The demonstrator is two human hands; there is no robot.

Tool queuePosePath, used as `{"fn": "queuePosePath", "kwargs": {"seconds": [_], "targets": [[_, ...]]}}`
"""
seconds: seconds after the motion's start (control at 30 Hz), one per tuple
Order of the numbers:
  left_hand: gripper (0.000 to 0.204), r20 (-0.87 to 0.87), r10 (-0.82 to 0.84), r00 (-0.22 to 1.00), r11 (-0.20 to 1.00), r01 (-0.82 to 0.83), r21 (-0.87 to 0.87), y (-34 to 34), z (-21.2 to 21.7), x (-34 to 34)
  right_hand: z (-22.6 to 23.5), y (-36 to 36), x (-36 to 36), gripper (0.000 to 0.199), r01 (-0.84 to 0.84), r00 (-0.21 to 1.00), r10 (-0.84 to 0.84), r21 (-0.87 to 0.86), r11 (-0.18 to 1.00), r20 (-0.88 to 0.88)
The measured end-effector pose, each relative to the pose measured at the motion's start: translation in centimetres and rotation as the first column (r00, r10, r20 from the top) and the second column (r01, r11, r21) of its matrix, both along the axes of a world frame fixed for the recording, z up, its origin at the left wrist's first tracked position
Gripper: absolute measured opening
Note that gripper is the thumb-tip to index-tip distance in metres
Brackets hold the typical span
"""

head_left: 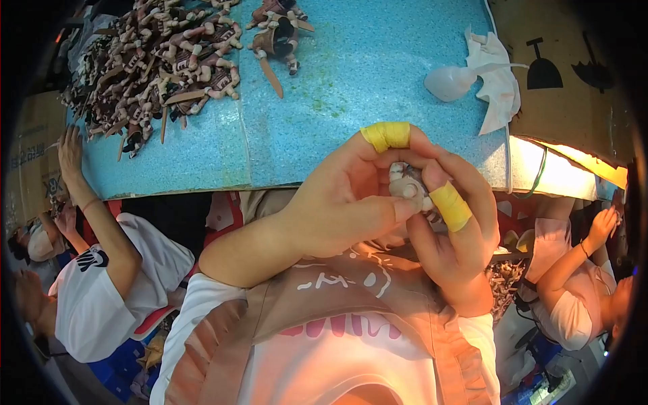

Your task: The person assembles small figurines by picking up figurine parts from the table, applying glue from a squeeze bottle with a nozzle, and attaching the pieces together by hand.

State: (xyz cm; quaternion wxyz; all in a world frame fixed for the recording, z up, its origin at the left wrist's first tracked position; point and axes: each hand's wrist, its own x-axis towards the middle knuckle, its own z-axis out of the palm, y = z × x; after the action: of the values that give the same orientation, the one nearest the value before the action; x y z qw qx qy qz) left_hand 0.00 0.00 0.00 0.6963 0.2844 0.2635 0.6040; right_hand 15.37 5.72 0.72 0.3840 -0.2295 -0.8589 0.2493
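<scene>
A small figurine [407,185], pale and brown, is held up between both my hands in front of my apron, just past the table's near edge. My left hand [347,192] has its thumb pressed on the figurine and its index finger, wrapped in yellow tape, arched over the top. From the other side my right hand [466,219] curls its fingers round the same figurine; one of them also wears yellow tape. Much of the figurine is covered by my fingers. Beyond my hands is the blue table top [337,115].
A heap of brown figurines [162,61] covers the table's far left, with a few single figurines [275,44] beside it. A white squeeze bottle [449,82] lies by a white tissue [499,88] at right, near cardboard [567,121]. Co-workers sit on both sides.
</scene>
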Motion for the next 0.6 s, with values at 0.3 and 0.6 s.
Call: {"fn": "queuePosePath", "kwargs": {"seconds": [0.3,0.6], "targets": [[0.040,-0.178,0.208,0.962,0.972,-0.184,0.143,0.7,0.7,-0.6,1.0,-1.2,-2.0,0.031,0.120,0.991,-0.115,-0.065,0.991,0.069],[0.029,-0.015,0.586,0.810,0.796,-0.572,0.197,-7.1,2.8,-2.4,4.2,-5.6,-8.3,0.032,-0.301,0.943,0.329,0.304,0.904,-0.044]]}}
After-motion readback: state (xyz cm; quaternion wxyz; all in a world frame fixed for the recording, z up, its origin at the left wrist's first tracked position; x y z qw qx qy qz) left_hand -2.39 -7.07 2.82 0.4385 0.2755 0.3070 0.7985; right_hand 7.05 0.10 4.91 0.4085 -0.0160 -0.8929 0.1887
